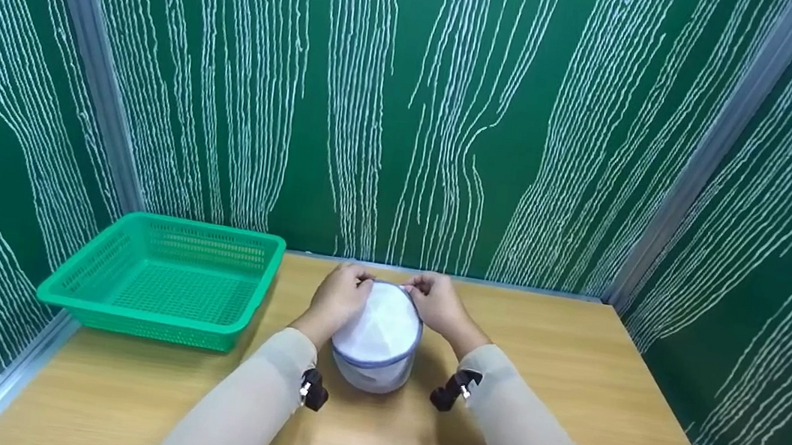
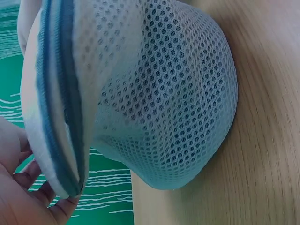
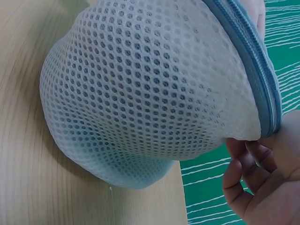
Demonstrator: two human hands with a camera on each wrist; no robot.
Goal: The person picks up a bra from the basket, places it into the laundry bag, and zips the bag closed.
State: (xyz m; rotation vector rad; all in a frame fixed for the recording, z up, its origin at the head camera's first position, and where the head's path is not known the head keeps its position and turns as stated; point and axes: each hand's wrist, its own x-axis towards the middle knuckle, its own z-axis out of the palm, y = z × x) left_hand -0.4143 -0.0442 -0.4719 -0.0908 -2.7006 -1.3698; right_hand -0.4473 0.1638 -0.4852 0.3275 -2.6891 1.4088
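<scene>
A white mesh laundry bag [image 1: 377, 326] with a blue zipper around its top edge stands on the wooden table between both hands. My left hand [image 1: 340, 297] grips the far left of the zippered rim; in the left wrist view its fingers [image 2: 61, 211] touch the end of the blue zipper [image 2: 61, 103]. On the far right of the rim, my right hand [image 1: 438, 307] pinches the edge, its thumb against the zipper band [image 3: 255, 65] in the right wrist view. The honeycomb mesh side [image 3: 136, 89] bulges and rests on the wood. The contents of the bag cannot be made out.
To the left sits a green plastic basket [image 1: 149, 327] with slotted sides. The wooden table [image 1: 571, 395] ends at a green back wall [image 1: 410, 103] with white wavy lines, and similar side panels flank it. Each wrist wears a small black camera [image 1: 313, 389].
</scene>
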